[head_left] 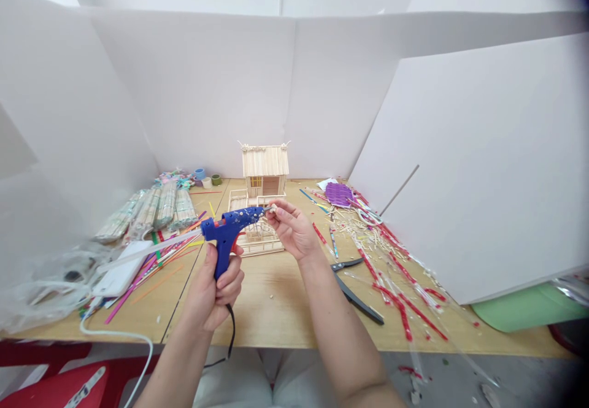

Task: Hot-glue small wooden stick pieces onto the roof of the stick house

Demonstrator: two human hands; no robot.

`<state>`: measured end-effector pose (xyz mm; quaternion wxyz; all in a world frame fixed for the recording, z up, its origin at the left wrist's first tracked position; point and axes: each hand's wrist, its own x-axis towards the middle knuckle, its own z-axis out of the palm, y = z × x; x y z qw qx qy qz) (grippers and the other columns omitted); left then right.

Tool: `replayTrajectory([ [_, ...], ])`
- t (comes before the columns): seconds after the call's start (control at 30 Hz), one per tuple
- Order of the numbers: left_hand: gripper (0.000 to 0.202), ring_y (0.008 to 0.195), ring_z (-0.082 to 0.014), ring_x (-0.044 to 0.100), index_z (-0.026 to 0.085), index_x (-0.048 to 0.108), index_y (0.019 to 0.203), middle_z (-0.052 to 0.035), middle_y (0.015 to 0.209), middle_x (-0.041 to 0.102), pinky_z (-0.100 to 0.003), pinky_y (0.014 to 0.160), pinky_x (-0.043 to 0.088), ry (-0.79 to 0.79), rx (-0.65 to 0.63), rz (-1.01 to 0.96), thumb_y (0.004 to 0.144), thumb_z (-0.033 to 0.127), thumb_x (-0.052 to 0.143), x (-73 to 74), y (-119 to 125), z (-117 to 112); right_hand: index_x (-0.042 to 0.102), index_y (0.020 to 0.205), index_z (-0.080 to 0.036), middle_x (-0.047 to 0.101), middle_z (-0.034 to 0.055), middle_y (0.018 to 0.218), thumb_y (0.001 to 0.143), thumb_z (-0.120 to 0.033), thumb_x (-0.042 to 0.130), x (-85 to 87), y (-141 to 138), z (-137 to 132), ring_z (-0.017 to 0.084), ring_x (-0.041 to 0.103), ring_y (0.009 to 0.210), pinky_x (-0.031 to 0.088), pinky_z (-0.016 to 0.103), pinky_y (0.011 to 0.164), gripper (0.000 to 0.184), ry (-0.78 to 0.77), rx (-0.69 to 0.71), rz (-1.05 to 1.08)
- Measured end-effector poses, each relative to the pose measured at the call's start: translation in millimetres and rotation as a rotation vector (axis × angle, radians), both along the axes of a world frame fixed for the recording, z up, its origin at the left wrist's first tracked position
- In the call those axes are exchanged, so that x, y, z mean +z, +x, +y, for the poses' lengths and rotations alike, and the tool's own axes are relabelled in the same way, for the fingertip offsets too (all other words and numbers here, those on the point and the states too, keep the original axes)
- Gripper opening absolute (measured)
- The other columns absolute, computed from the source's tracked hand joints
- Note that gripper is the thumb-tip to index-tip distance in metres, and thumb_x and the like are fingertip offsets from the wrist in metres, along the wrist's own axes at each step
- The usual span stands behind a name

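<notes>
Blue hot glue gun clenched in left hand; right hand pinches its nozzle; popsicle-stick house model at 12 o'clock.

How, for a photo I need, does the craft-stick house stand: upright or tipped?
Upright: the craft-stick house sits level on its stick platform, roof on top, walls square to the table.
</notes>
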<state>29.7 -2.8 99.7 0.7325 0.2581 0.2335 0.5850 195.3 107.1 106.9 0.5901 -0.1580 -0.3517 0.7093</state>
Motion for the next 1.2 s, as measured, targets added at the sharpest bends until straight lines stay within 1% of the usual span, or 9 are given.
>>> replayTrajectory([
  [0.27,0.047,0.042,-0.0014,-0.002,0.013,0.073,0.088,0.0122,0.049,0.029,-0.008,0.030,0.023,-0.003,0.000,-0.001,0.079,0.059,0.077,-0.2,0,0,0.081,0.087,-0.022,0.077,-0.0021,0.083,0.060,-0.028,0.095,-2.8,-1,1,0.008,0.068,0.072,0.056,0.019,0.072,0.030,0.014,0.007,0.011],
  [0.4,0.046,0.043,-0.0016,-0.001,0.014,0.072,0.089,0.0122,0.048,0.029,-0.008,0.030,0.023,-0.005,0.006,0.005,0.079,0.059,0.077,-1.0,0,0,0.081,0.087,-0.022,0.077,-0.0012,0.083,0.062,-0.027,0.094,-3.7,0,2,0.009,0.068,0.072,0.056,0.021,0.073,0.029,0.019,0.003,0.010],
  [0.7,0.046,0.043,-0.0017,-0.001,0.013,0.072,0.090,0.0121,0.049,0.029,-0.008,0.030,0.023,-0.004,0.011,0.007,0.080,0.058,0.076,-3.0,-2,-1,0.081,0.086,-0.022,0.077,-0.0021,0.083,0.060,-0.027,0.095,-3.2,-2,4,0.009,0.068,0.072,0.057,0.019,0.070,0.030,-0.005,0.008,0.022],
  [0.83,0.048,0.043,-0.0017,-0.001,0.013,0.071,0.094,0.0123,0.050,0.030,-0.008,0.030,0.021,-0.022,0.014,0.006,0.079,0.058,0.078,-9.5,-4,2,0.081,0.087,-0.022,0.077,-0.0006,0.085,0.062,-0.027,0.093,0.2,0,7,0.009,0.068,0.074,0.056,0.019,0.072,0.028,0.024,0.007,0.016],
  [0.93,0.047,0.043,-0.0016,0.000,0.012,0.069,0.091,0.0125,0.050,0.030,-0.008,0.030,0.020,-0.062,0.010,-0.015,0.078,0.056,0.079,-22.1,-12,5,0.080,0.089,-0.024,0.077,-0.0001,0.087,0.063,-0.030,0.092,8.6,5,21,0.009,0.067,0.075,0.056,0.020,0.069,0.029,0.055,-0.020,-0.006],
  [1.0,0.045,0.040,-0.0012,0.003,0.013,0.068,0.089,0.0128,0.050,0.029,-0.008,0.030,0.020,-0.097,0.019,-0.059,0.078,0.054,0.080,-34.1,-21,5,0.080,0.091,-0.024,0.078,0.0008,0.090,0.063,-0.033,0.091,17.2,10,41,0.011,0.067,0.075,0.055,0.022,0.068,0.031,0.105,-0.107,-0.071],
  [1.03,0.043,0.039,-0.0009,0.007,0.013,0.067,0.089,0.0128,0.050,0.030,-0.008,0.030,0.021,-0.114,0.033,-0.091,0.078,0.052,0.081,-40.6,-28,5,0.080,0.093,-0.024,0.078,0.0019,0.092,0.065,-0.035,0.090,22.1,12,55,0.012,0.068,0.076,0.055,0.024,0.068,0.032,0.148,-0.185,-0.144],
  [1.13,0.037,0.034,-0.0006,0.020,0.014,0.063,0.089,0.0121,0.050,0.035,-0.009,0.030,0.021,-0.172,0.142,-0.210,0.085,0.048,0.077,-59.6,-51,3,0.079,0.100,-0.020,0.079,0.0065,0.097,0.077,-0.039,0.078,38.2,18,102,0.016,0.069,0.079,0.056,0.030,0.071,0.029,0.362,-0.531,-0.588],
  [1.2,0.033,0.032,-0.0014,0.029,0.014,0.061,0.088,0.0106,0.049,0.038,-0.010,0.030,0.020,-0.230,0.241,-0.281,0.095,0.046,0.063,-71.2,-66,0,0.077,0.102,-0.016,0.078,0.0097,0.098,0.083,-0.034,0.070,47.8,19,132,0.019,0.070,0.082,0.056,0.034,0.077,0.027,0.483,-0.707,-0.857],
])
